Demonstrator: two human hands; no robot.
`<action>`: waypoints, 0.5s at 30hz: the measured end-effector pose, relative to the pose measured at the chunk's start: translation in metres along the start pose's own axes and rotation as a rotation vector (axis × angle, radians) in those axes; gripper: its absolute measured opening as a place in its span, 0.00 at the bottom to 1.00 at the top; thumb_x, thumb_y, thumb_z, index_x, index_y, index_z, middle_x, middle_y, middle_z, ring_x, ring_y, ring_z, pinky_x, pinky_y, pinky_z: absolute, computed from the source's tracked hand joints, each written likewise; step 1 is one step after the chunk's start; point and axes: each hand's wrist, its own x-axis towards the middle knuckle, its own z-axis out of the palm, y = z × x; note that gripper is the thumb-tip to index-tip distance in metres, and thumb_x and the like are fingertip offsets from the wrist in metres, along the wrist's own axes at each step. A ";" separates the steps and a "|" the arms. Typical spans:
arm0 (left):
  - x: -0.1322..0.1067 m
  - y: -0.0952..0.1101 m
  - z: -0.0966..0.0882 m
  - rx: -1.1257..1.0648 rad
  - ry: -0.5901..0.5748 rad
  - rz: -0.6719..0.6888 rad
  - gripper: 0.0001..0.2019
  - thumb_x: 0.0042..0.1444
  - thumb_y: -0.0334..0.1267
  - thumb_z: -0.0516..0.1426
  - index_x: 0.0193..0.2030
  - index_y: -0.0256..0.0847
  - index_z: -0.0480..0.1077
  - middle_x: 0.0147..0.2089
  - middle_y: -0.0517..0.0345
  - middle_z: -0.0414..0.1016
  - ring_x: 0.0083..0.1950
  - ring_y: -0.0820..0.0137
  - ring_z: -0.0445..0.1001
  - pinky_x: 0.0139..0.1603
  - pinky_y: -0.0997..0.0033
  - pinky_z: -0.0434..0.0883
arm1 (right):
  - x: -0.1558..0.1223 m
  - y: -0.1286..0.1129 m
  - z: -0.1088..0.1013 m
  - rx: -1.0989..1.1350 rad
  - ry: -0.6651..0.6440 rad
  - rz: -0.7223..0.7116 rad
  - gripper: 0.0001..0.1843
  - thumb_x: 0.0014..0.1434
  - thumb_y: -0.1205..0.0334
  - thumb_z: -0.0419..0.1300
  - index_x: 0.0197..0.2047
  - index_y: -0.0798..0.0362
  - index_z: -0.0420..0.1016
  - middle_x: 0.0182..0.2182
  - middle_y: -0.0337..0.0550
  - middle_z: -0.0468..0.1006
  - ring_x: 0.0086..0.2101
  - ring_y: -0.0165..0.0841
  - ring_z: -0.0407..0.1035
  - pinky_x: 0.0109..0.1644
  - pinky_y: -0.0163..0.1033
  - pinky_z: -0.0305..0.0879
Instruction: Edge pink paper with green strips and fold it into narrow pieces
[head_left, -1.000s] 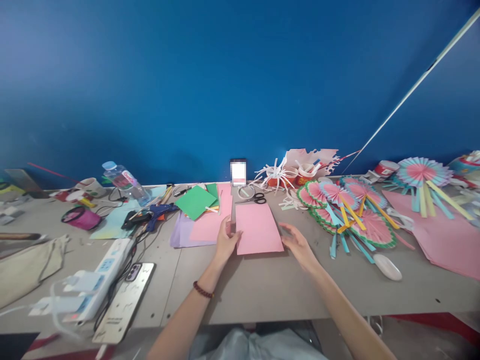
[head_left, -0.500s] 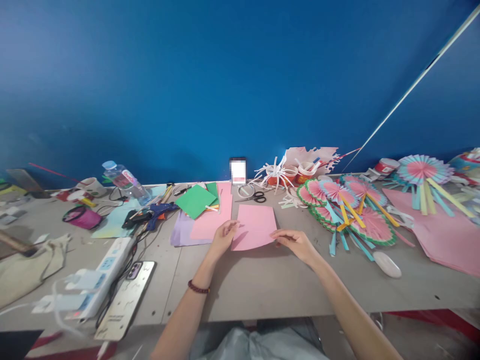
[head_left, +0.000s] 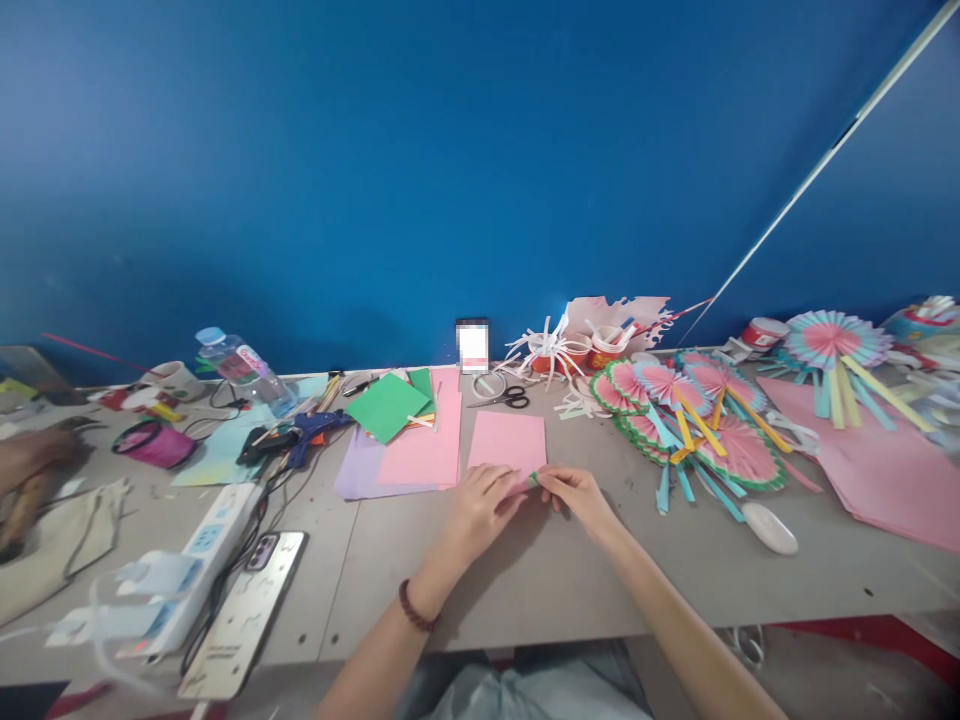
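Observation:
A pink sheet of paper [head_left: 508, 440] lies on the table before me. Its near edge is lifted or folded, and a small green strip shows at the near right corner. My left hand [head_left: 480, 505] lies across the near left edge, its fingers bent and pressed together on the paper. At the near right corner my right hand [head_left: 576, 497] pinches the edge between thumb and fingers. Both hands partly hide the near edge. Just beyond the sheet are black-handled scissors [head_left: 510, 398] and a roll of tape [head_left: 488, 385].
Left stand green paper [head_left: 384, 405], a glue gun [head_left: 319, 430], a bottle [head_left: 247, 370], a power strip [head_left: 202, 560] and a phone [head_left: 244, 620]. Right lie pleated paper fans [head_left: 739, 450] and a white mouse-shaped object [head_left: 770, 528]. A co-worker's hand [head_left: 34, 465] holds a wooden handle at far left.
My left hand has moved right and over the sheet's near edge. The near edge now shows green beside my right fingers. A co-worker's hand has come in at far left.

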 end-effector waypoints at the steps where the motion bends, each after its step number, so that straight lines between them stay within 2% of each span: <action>1: 0.000 0.002 0.002 0.022 -0.012 0.027 0.12 0.62 0.38 0.53 0.49 0.42 0.71 0.44 0.52 0.76 0.45 0.67 0.73 0.45 0.64 0.71 | 0.000 0.001 0.001 -0.007 0.009 -0.015 0.18 0.49 0.46 0.64 0.27 0.55 0.78 0.20 0.38 0.73 0.17 0.24 0.59 0.19 0.31 0.51; 7: -0.002 0.003 0.006 0.084 -0.046 0.108 0.14 0.63 0.31 0.49 0.52 0.43 0.70 0.44 0.54 0.76 0.45 0.70 0.73 0.45 0.67 0.71 | -0.001 0.003 0.005 0.009 0.072 -0.059 0.19 0.46 0.45 0.66 0.27 0.55 0.79 0.24 0.40 0.75 0.18 0.26 0.63 0.20 0.32 0.58; 15: -0.007 -0.003 0.019 0.077 0.106 0.220 0.13 0.62 0.30 0.52 0.51 0.44 0.69 0.50 0.51 0.74 0.48 0.67 0.73 0.44 0.64 0.74 | -0.002 0.001 0.006 0.048 0.088 -0.063 0.20 0.47 0.45 0.65 0.29 0.55 0.78 0.18 0.38 0.73 0.18 0.27 0.65 0.23 0.33 0.61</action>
